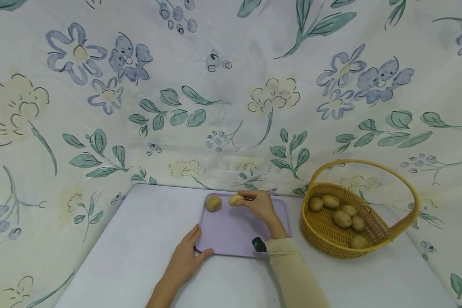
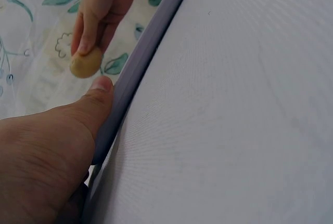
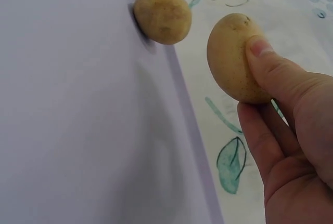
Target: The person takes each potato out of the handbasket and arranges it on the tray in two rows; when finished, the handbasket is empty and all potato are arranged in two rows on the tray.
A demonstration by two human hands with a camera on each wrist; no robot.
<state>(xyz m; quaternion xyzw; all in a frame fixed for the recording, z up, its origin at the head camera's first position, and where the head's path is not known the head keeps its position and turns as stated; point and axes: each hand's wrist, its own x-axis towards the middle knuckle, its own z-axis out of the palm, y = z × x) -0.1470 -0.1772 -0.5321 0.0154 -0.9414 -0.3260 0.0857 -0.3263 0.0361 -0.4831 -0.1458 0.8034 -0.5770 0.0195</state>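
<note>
My right hand (image 1: 259, 205) pinches a potato (image 3: 231, 60) between thumb and fingers, held up over the back of a pale purple tray (image 1: 231, 235). Another potato (image 1: 213, 203) lies in the tray's back left corner; the right wrist view shows it near the held one. At the front left corner of the tray is my left hand (image 1: 186, 259), its fingers stretched along the left side and its thumb (image 2: 101, 91) touching the rim. Those fingers are mostly hidden in the left wrist view.
A yellow wicker basket (image 1: 319, 241) with a tall handle stands right of the tray and holds several potatoes (image 1: 342, 218). The white table (image 1: 146, 226) ends at a flower-printed cloth (image 1: 231, 107) behind it. A dark wrist device (image 1: 259, 244) sits by the right sleeve.
</note>
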